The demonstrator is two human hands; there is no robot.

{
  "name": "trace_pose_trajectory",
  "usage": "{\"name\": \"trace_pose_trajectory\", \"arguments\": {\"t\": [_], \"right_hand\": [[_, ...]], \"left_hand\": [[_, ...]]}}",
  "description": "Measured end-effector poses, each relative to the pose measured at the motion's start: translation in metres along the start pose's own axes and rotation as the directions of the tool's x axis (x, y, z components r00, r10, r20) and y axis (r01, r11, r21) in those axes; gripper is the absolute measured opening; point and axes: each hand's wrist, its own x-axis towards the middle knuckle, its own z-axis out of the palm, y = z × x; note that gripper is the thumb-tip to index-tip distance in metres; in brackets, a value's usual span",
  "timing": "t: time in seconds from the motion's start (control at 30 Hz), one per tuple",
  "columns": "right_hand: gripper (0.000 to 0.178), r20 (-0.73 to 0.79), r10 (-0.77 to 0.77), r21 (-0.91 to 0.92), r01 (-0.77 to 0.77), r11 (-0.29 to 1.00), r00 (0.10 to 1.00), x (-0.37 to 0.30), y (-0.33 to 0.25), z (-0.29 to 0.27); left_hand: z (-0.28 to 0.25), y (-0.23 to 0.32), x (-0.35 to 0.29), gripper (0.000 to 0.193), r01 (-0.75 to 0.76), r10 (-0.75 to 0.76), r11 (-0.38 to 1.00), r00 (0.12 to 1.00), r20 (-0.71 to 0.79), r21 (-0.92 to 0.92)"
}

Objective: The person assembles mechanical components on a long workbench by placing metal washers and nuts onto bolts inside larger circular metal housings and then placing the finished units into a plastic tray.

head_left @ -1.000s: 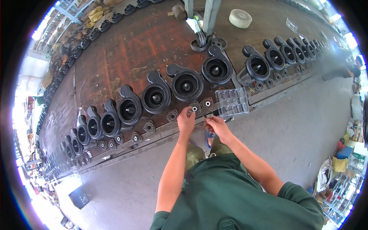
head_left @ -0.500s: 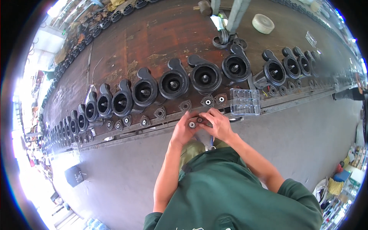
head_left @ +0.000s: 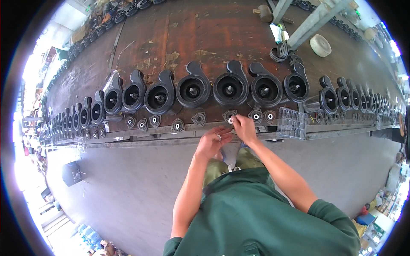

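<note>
Now the right hand [head_left: 244, 129] pinches a small white ring [head_left: 231, 120] over a dark, round metal flange [head_left: 227, 114]; the left hand [head_left: 209, 145] holds another pale ring [head_left: 219, 137] in bent fingers.

- We are pinching a small white ring [head_left: 231, 120] at a dark flange [head_left: 229, 114] with our right hand [head_left: 244, 129].
- We are holding a second ring [head_left: 219, 137] in our left hand [head_left: 209, 144].
- We are facing a row of black housings [head_left: 230, 99].
</note>
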Motion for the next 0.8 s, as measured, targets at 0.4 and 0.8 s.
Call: {"name": "trace_pose_trajectory", "arguments": {"t": [0.4,0.8], "right_hand": [[0.019,-0.121,0.068,-0.133,-0.084,0.988,0.99,0.019,0.029,0.023],[0.027,-0.098,-0.042,-0.159,0.026,0.987,0.994,0.007,0.025,0.023]], "left_hand": [[-0.048,0.017,0.004,0.032,-0.02,0.007,0.992,0.995,-0.103,-0.124],[-0.04,0.03,0.006,0.042,0.105,-0.108,0.985,0.994,-0.016,-0.134]]}}
